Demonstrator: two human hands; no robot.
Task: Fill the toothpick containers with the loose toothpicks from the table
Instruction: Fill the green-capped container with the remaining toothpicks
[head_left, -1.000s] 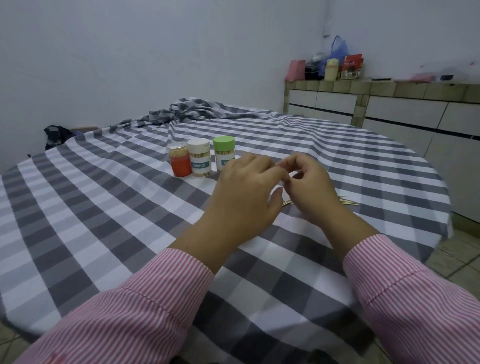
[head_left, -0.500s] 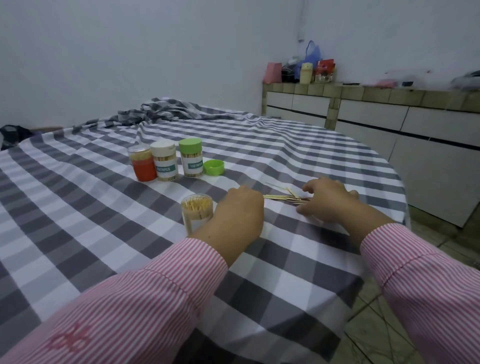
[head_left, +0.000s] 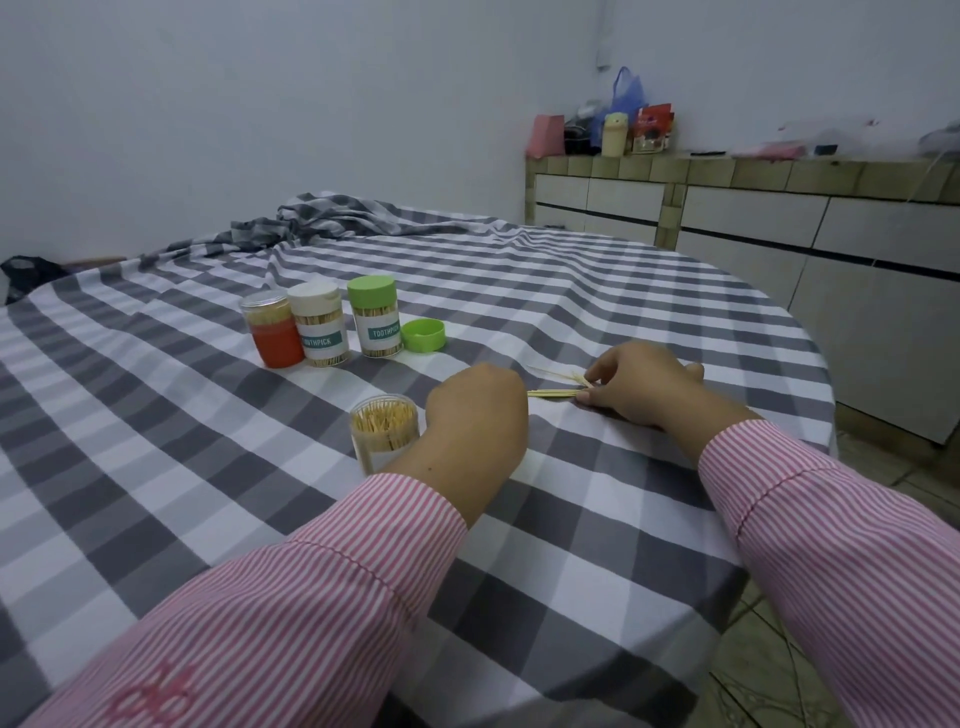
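An open clear toothpick container, full of toothpicks, stands on the checked tablecloth just left of my left hand. That hand shows only its back, and its fingers are hidden. A small bundle of loose toothpicks lies on the cloth between my hands, its left ends reaching my left hand. My right hand pinches the bundle's right ends between thumb and fingers. A few stray toothpicks fan out behind the bundle.
Behind stand three closed containers in a row: an orange one, a white-lidded one and a green-lidded one. A loose green lid lies beside them. The table's round edge drops off at right, with tiled cabinets beyond.
A second ago my hands were together, raised in front of the containers. They have come down apart onto the cloth, uncovering the open container and green lid. The last half second shows little motion.
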